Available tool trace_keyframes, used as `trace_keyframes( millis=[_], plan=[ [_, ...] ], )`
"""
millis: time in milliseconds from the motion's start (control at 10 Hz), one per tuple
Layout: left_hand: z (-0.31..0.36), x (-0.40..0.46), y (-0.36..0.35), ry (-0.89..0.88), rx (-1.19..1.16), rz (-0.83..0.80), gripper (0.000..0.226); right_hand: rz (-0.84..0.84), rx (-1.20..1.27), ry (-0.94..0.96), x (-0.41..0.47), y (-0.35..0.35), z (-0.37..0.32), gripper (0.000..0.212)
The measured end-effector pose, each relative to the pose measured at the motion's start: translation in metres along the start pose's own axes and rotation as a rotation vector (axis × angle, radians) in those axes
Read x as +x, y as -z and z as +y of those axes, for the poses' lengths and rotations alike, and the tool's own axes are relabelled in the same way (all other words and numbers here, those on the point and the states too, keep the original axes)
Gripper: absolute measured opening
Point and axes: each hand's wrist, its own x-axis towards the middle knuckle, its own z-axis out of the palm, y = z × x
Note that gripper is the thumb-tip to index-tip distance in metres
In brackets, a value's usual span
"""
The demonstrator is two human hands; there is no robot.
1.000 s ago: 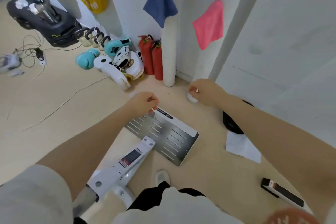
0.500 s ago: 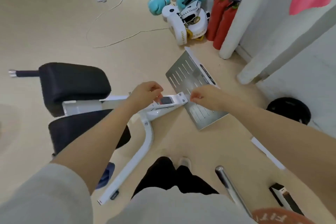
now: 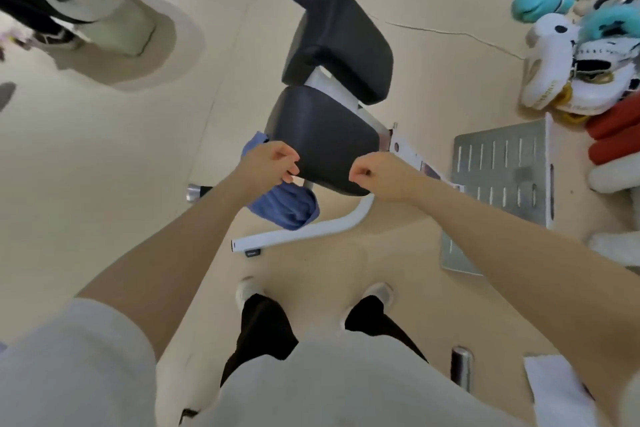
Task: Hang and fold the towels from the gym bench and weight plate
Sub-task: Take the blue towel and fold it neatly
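Observation:
A black padded gym bench [image 3: 329,135] on a white frame stands in front of me. A blue towel [image 3: 287,206] hangs off the near left side of its seat, partly hidden behind my left forearm. My left hand [image 3: 272,161] hovers over the seat's left edge just above the towel, fingers loosely curled, holding nothing. My right hand [image 3: 375,172] is over the seat's near right corner with its fingers curled into a fist, also holding nothing. No weight plate is in view.
A slotted metal footplate [image 3: 502,163] lies on the floor to the right. Boxing gloves [image 3: 540,3], white gear and red extinguishers [image 3: 613,135] crowd the far right. A white pedestal base [image 3: 114,28] stands at far left. A chrome bar end [image 3: 462,367] and a white sheet [image 3: 550,388] sit beside my feet.
My view has swung left and down from the wall with the hung towels to the bench. Both hands have moved from the footplate to the bench seat, near the blue towel.

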Motion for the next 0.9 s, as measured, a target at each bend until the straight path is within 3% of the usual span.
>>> trace_keyframes(
  millis=[300,400,600,700,800,900],
  plan=[
    [-0.095,0.032,0.096,0.022,0.025,0.043,0.025,0.036,0.049,-0.039,0.088,-0.093,-0.104,0.015],
    [-0.106,0.052,0.115,-0.024,0.05,-0.078,0.022,0.146,-0.033,-0.053,0.111,-0.121,-0.128,0.035],
    [-0.123,0.08,0.143,-0.104,0.082,-0.251,0.019,0.063,-0.292,-0.326,0.136,-0.157,-0.168,0.035],
    [-0.125,0.088,0.153,-0.119,0.086,-0.278,0.017,0.223,0.073,-0.458,0.165,-0.189,-0.162,0.05],
    [-0.123,0.093,0.157,-0.138,0.077,-0.287,0.018,0.105,-0.036,-0.505,0.179,-0.191,-0.163,0.035],
    [-0.117,0.092,0.157,-0.164,0.095,-0.301,0.019,0.18,0.062,-0.525,0.178,-0.172,-0.17,0.014]
  ],
)
